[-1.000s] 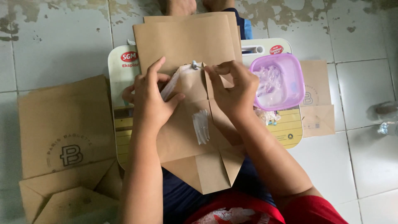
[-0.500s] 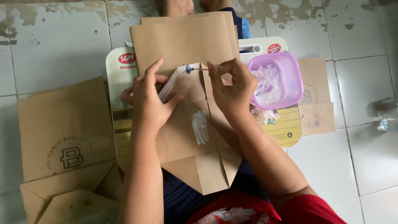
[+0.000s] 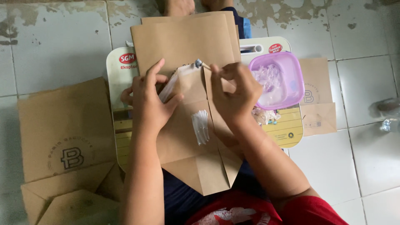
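Note:
A brown paper bag [image 3: 189,141] lies flat on a printed board [image 3: 287,125] over my lap, its bottom flaps folded open and streaked with white glue [image 3: 200,126]. My left hand [image 3: 151,100] presses down on the left flap. My right hand [image 3: 234,89] pinches a small brush [image 3: 199,63] whose tip touches the top of the folded flap.
A purple plastic tub [image 3: 278,81] of glue sits on the board to the right. Finished brown bags [image 3: 62,137] are stacked on the tiled floor at left, and another small bag [image 3: 317,96] lies at right. A clear bottle [image 3: 389,112] is at the far right edge.
My right hand has moved the brush up along the flap toward its top point. My left hand stays pressed on the left flap.

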